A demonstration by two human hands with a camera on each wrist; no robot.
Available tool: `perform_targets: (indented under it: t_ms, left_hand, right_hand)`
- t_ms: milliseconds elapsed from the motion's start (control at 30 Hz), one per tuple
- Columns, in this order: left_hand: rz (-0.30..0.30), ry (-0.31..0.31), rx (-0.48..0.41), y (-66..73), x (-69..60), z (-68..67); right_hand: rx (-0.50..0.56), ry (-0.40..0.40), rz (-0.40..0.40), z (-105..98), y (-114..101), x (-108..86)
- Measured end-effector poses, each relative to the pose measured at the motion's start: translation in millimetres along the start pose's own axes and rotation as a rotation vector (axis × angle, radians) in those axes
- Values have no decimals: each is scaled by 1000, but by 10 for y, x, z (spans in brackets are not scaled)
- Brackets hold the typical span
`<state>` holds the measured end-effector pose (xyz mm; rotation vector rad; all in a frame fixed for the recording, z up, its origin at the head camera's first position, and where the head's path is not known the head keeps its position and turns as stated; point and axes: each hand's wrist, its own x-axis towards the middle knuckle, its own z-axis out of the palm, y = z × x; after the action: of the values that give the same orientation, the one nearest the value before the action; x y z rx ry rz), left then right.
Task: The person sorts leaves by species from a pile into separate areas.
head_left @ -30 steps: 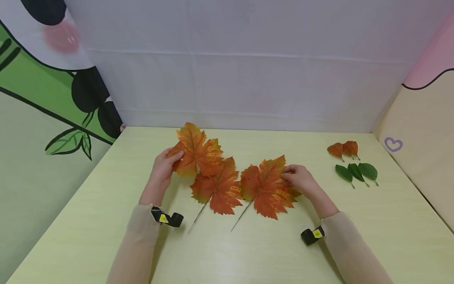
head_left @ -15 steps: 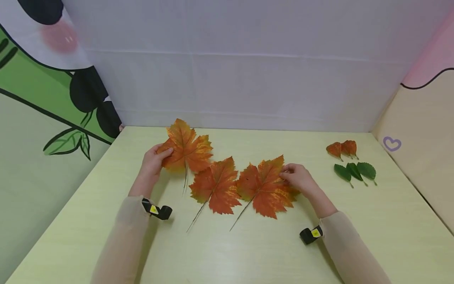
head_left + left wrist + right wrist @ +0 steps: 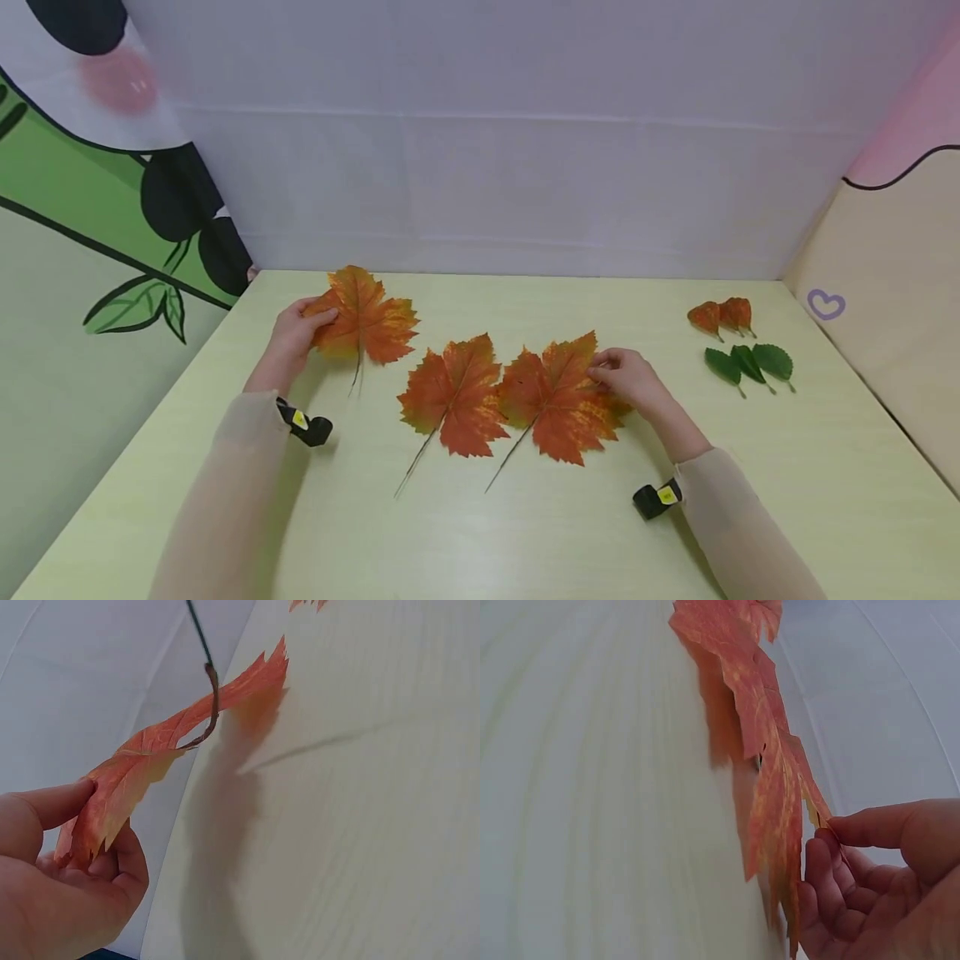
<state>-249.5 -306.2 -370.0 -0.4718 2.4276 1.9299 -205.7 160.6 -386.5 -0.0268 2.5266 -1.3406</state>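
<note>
My left hand [image 3: 294,335] pinches the edge of an orange maple leaf [image 3: 365,321] between thumb and fingers, and its shadow falls on the tabletop. In the left wrist view that leaf [image 3: 142,757] is seen nearly edge-on, its thin stem sticking out. Over on the right, my right hand [image 3: 633,379] pinches the right edge of another maple leaf [image 3: 558,400], which lies low over the table; the right wrist view shows thumb and fingertip on that leaf [image 3: 772,787]. Between the two hands lies a middle maple leaf [image 3: 455,396], its right edge meeting the right leaf.
Three small green leaves [image 3: 750,364] lie at the right of the table [image 3: 480,542]. Behind them are small orange-brown leaves [image 3: 720,317]. A pale cloth wall [image 3: 517,183] stands along the back edge, with printed panels at both sides.
My left hand has moved left with its maple leaf, away from the middle leaf it overlapped earlier. My right hand and its leaf have stayed nearly in place.
</note>
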Motion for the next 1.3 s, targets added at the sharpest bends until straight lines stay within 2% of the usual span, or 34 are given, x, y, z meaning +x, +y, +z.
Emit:
perform_targets:
  t_ms: [133, 300, 467, 767, 933, 1200, 1300]
  left_hand:
    - [-2, -31, 117, -50, 86, -117]
    - [-51, -58, 194, -89, 168, -217]
    - [-22, -52, 280, -100, 223, -245]
    - [28, 83, 379, -132, 278, -243]
    - [11, 151, 422, -173, 258, -247]
    - [-1, 172, 464, -180, 290, -239]
    - [19, 168, 490, -149, 296, -245]
  right_hand:
    - [-6, -6, -8, 21, -3, 3]
    - [-11, -11, -12, 34, 3, 14]
    - [-12, -12, -3, 34, 8, 15]
    - [-11, -21, -1, 22, 13, 10]
    - [-14, -24, 2, 16, 22, 4]
    - [-13, -27, 4, 26, 32, 10]
    - [-13, -30, -7, 26, 31, 10]
